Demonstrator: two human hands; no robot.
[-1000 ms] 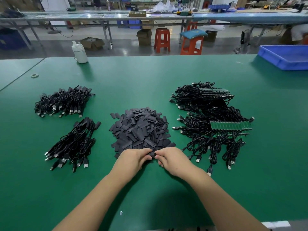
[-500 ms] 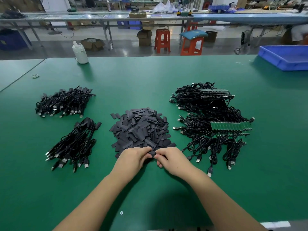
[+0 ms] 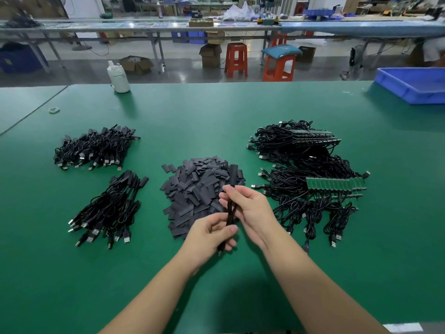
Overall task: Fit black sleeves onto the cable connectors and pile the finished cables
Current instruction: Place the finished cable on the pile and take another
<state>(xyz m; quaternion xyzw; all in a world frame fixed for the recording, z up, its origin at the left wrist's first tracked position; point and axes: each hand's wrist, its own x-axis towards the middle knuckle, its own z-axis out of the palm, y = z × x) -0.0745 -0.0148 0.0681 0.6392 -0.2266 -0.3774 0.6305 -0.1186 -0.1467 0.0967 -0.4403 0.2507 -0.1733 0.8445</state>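
A wide workshop with long benches, orange stools and cardboard boxes lies behind the green tabletop [image 3: 216,112] where a person works. Both hands are raised just above the near edge of the heap of loose black sleeves [image 3: 199,186]. The right hand [image 3: 250,208] pinches a sleeved cable [image 3: 231,203] near its upper part, the black sleeve end standing up past the fingers [image 3: 225,189]; the left hand [image 3: 212,235] curls its fingers around the lower run of the same cable, thumb laid across it. Well to the left of the hands lie two piles of finished cables [image 3: 108,208], the nearer one level with the left hand, the other [image 3: 94,148] beyond it. To the right of the right hand sprawls the stock of unsleeved cables [image 3: 313,189], some with green boards on them. The sleeve looks seated on its connector, so the fitting step seems about done. The next move probably calls for carrying this cable leftward to the nearer pile and letting it go, then reaching right for a fresh cable.
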